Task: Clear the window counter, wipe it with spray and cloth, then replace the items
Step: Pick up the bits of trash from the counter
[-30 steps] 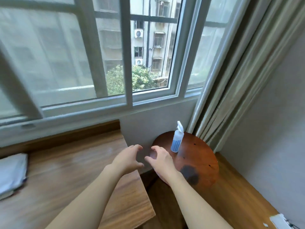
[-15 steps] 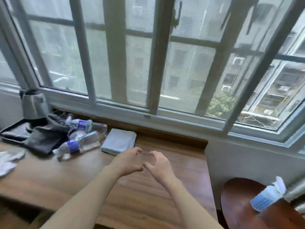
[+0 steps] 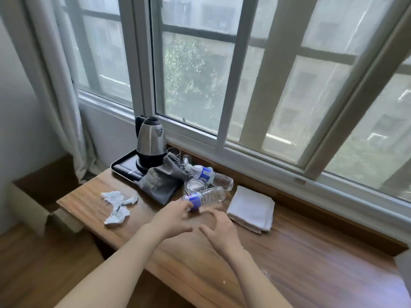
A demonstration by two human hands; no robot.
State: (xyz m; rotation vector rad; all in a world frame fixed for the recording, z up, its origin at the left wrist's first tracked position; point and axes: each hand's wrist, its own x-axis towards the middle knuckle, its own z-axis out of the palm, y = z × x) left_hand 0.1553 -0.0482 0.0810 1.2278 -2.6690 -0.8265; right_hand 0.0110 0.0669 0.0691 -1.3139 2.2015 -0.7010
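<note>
Head view: clearing step judged begun. Near water bottle (image 3: 204, 198) lies at frame centre on counter (image 3: 289, 252), touched by left hand (image 3: 172, 218); right hand (image 3: 219, 228) loosely spread, empty. Grasp needed next.

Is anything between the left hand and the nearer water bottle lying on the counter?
Nothing visible. The left hand has its fingers right at the cap end of the nearer water bottle; whether they touch it is unclear. The right hand hovers beside, holding nothing.
</note>
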